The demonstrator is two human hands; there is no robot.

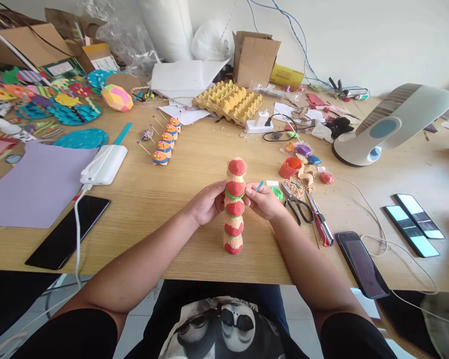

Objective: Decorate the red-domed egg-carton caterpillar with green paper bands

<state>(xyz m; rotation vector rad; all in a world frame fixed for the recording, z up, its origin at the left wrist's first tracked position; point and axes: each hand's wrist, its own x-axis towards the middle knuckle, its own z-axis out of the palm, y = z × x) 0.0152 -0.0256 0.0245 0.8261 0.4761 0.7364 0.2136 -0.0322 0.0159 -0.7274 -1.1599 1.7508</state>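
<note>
At the near middle of the pale wooden surface (164, 199), a red-painted egg-carton column with green bands (234, 212) is clasped from both sides, apparently for steadiness; the left hand (206, 203) is wrapped on it; the right hand (265, 202) is pressed to it, a thin blue stick (260, 186) pinched too.

Bare surface (194, 169) lay open ahead and to the left of the left hand (205, 202), out to the row of painted egg cups (166, 142), and a free strip ran along the near edge. The right side was crowded: scissors (298, 204), a red-handled cutter (322, 225) and a dark phone (361, 264) lay near the right hand (264, 202), with a red cup (290, 167) beyond. The far left was bounded by a white power bank (104, 164), its cable (77, 249), a second phone (69, 232) and a purple sheet (37, 184).
</note>
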